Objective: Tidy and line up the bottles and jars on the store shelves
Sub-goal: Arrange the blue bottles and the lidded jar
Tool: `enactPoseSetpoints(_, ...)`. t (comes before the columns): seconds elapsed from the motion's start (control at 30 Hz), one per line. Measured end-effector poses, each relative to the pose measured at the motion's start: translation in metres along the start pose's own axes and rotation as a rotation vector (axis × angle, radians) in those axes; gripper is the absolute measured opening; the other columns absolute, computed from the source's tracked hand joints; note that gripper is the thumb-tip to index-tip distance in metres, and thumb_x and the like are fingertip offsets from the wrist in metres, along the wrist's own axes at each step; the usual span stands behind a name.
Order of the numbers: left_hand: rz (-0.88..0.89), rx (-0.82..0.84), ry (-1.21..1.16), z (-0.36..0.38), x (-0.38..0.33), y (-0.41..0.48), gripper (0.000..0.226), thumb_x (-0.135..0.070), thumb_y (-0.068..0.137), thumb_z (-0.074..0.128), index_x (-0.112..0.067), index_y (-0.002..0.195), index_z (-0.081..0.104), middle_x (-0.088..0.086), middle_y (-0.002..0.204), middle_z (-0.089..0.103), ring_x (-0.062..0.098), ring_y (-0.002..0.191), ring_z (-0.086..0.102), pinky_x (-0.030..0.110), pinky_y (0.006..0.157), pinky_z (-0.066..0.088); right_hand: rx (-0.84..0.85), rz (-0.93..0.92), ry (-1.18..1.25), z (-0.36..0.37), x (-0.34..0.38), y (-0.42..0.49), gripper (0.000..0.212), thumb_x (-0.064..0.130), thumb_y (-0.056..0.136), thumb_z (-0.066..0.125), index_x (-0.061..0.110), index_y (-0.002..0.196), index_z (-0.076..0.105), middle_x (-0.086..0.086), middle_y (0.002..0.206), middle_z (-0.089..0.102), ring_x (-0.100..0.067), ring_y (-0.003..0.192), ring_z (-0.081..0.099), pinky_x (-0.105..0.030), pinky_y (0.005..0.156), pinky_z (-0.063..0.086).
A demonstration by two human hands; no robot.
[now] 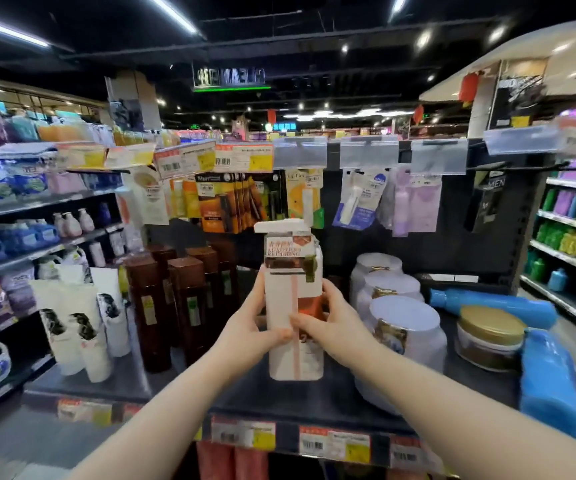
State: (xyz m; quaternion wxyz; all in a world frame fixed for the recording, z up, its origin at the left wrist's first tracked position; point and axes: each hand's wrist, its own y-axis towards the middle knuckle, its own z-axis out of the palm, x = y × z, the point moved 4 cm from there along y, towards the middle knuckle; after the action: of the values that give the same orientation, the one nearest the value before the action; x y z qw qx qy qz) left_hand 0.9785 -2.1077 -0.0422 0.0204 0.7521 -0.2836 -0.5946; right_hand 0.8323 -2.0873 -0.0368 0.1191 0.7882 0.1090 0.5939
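A tall white pump bottle (pixel 290 296) with a pink stripe and a brown label stands upright at the middle of the dark shelf (pixel 314 400). My left hand (pixel 248 327) grips its left side and my right hand (pixel 328 323) grips its right side. Several dark brown bottles (pixel 179 299) stand in rows to the left. White tubes (pixel 82 337) stand further left. Three pale lilac jars (pixel 404 327) line up to the right, front to back.
A gold-lidded jar (pixel 487 337) stands at the right between two blue bottles lying on their sides (pixel 553 382). Hanging packets (pixel 359 199) fill the back panel above the shelf. Price tags (pixel 331 441) run along the front edge. Stocked aisles flank both sides.
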Motion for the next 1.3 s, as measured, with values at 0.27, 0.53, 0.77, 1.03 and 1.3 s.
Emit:
enactPoseSetpoints(0.27, -0.063, 0.056, -0.005, -0.002, 0.058, 0.024, 0.101, -0.01, 0.074, 0.071, -0.057, 0.139, 0.01, -0.018, 0.138, 0.046, 0.003, 0.125, 0.045, 0.037, 0.104, 0.042, -0.078, 0.141, -0.026, 0.018, -0.045, 0.015, 0.064, 0.026, 0.079, 0.069, 0.039, 0.132, 0.035, 0.02, 0.118, 0.056, -0.001, 0.111, 0.053, -0.029, 0.095, 0.047)
enactPoseSetpoints(0.53, -0.072, 0.047, 0.068, 0.004, 0.083, 0.033, 0.107, -0.027, 0.069, 0.075, -0.049, 0.143, 0.001, -0.017, 0.137, 0.044, 0.001, 0.122, 0.043, 0.022, 0.096, 0.04, -0.08, 0.193, -0.055, 0.018, -0.057, 0.019, 0.065, 0.023, 0.078, 0.071, 0.055, 0.12, 0.033, 0.028, 0.116, 0.053, 0.007, 0.109, 0.051, -0.013, 0.079, 0.047)
enactPoseSetpoints(0.77, -0.135, 0.137, 0.112, 0.011, 0.101, 0.044, 0.105, -0.03, 0.07, 0.074, -0.046, 0.144, 0.001, -0.011, 0.128, 0.05, 0.006, 0.112, 0.049, 0.023, 0.09, 0.042, -0.11, 0.272, -0.14, 0.018, -0.079, 0.022, 0.075, 0.028, 0.072, 0.075, 0.042, 0.129, 0.029, 0.028, 0.111, 0.046, 0.003, 0.104, 0.047, -0.012, 0.078, 0.041)
enactPoseSetpoints(1.03, -0.147, 0.098, 0.133, 0.016, 0.104, 0.06, 0.104, -0.026, 0.071, 0.074, -0.047, 0.144, 0.002, -0.01, 0.129, 0.052, 0.009, 0.116, 0.051, 0.026, 0.095, 0.044, -0.093, 0.251, -0.089, 0.013, -0.083, 0.032, 0.073, 0.02, 0.077, 0.071, 0.036, 0.135, 0.029, 0.027, 0.112, 0.051, 0.009, 0.101, 0.051, -0.005, 0.07, 0.046)
enactPoseSetpoints(1.3, -0.14, 0.099, 0.156, 0.017, 0.109, 0.062, 0.103, -0.025, 0.074, 0.073, -0.042, 0.145, 0.001, -0.014, 0.126, 0.047, 0.006, 0.113, 0.048, 0.024, 0.092, 0.041, -0.139, 0.269, -0.09, 0.016, -0.086, 0.031, 0.073, 0.021, 0.081, 0.068, 0.025, 0.141, 0.026, 0.004, 0.133, 0.05, -0.012, 0.121, 0.049, -0.036, 0.104, 0.042)
